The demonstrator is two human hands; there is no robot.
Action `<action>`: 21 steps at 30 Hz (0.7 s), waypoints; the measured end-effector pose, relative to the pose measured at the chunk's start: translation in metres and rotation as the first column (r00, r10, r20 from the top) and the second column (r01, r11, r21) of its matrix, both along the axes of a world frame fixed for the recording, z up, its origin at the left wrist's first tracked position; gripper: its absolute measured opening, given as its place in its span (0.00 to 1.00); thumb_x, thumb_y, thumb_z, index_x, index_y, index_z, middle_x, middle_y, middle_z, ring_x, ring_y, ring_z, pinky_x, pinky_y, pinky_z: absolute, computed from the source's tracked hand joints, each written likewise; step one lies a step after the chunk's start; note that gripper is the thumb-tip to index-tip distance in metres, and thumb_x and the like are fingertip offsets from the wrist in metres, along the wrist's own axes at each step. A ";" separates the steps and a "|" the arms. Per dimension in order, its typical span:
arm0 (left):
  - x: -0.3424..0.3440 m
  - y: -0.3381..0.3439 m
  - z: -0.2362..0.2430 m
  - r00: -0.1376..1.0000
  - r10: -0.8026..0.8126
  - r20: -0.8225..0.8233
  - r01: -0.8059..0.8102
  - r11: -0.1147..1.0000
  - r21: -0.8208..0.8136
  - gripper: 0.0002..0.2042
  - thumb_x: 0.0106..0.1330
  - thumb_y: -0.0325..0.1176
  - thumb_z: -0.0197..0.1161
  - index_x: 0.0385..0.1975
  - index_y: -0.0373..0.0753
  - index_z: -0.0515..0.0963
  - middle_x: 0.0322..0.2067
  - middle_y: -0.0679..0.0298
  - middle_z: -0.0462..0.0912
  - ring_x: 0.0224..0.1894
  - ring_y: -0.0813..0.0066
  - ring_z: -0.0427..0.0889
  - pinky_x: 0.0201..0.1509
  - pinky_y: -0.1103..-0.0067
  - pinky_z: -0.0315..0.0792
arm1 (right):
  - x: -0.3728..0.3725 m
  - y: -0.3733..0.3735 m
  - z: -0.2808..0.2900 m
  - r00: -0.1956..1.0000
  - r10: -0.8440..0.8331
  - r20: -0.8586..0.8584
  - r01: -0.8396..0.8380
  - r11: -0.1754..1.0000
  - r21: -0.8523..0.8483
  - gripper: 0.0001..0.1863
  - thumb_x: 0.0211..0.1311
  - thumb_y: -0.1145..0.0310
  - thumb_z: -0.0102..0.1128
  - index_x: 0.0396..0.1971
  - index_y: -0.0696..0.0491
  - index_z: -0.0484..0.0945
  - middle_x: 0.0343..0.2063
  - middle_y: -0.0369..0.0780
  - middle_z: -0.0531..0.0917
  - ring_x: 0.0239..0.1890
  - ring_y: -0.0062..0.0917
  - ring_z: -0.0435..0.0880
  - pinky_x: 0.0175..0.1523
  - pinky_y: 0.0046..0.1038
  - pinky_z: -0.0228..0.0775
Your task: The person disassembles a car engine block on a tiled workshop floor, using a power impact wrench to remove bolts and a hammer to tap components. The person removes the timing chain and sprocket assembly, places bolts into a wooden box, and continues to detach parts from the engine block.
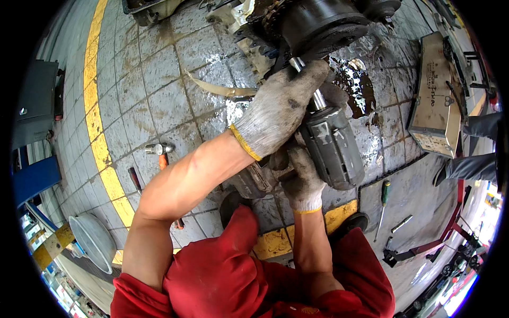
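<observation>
A dark grey impact wrench points away from me toward a greasy black engine part. My right hand, in a soiled knit glove, is closed round the wrench's handle. A shiny metal extension bar runs forward from the wrench's nose. My left hand, gloved too, wraps round that bar, and its fingers are partly hidden. The bar's far end shows just past the left hand, close to the engine part; whether it sits on a bolt, I cannot tell.
Oil pools on the tiles under the engine. A pale strap, a hammer and a dark-handled tool lie to the left. At right are a metal case, a green-handled screwdriver and another person's legs. A round basin stands at lower left.
</observation>
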State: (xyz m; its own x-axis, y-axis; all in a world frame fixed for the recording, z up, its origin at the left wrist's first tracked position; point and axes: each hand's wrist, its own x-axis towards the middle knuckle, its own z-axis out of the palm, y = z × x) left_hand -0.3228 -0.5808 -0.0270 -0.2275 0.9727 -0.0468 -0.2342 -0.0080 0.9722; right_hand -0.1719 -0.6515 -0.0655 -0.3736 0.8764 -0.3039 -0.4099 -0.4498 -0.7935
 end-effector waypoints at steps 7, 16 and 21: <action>-0.011 0.002 -0.004 0.946 -0.097 -0.310 0.047 0.985 -0.165 0.11 0.78 0.29 0.50 0.54 0.37 0.76 0.50 0.62 0.81 0.56 0.69 0.78 0.63 0.74 0.72 | 0.008 0.002 -0.004 0.964 0.082 -0.253 -0.112 0.988 -0.107 0.19 0.71 0.63 0.66 0.57 0.56 0.78 0.43 0.38 0.85 0.40 0.27 0.86 0.38 0.31 0.80; -0.009 0.010 0.011 0.858 0.181 0.481 -0.120 0.981 -0.154 0.21 0.82 0.44 0.54 0.63 0.34 0.74 0.52 0.52 0.85 0.51 0.60 0.88 0.57 0.62 0.84 | 0.040 -0.005 -0.039 0.942 0.246 0.230 -0.303 0.917 0.259 0.26 0.76 0.62 0.61 0.69 0.53 0.73 0.62 0.39 0.81 0.61 0.26 0.79 0.64 0.32 0.73; -0.001 0.011 0.000 0.791 0.131 0.598 -0.087 0.991 -0.102 0.19 0.81 0.41 0.55 0.62 0.33 0.76 0.49 0.51 0.87 0.50 0.58 0.88 0.60 0.62 0.82 | 0.085 0.021 -0.002 0.837 0.154 0.525 -0.488 0.645 0.588 0.26 0.73 0.61 0.65 0.68 0.48 0.75 0.68 0.38 0.78 0.69 0.34 0.76 0.74 0.38 0.67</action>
State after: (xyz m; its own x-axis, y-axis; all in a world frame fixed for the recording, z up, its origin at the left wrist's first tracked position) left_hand -0.3242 -0.5693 -0.0269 -0.2363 0.9327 -0.2724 -0.7735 -0.0109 0.6337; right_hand -0.0868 -0.6308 -0.0677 -0.6650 0.7350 0.1325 0.0734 0.2409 -0.9678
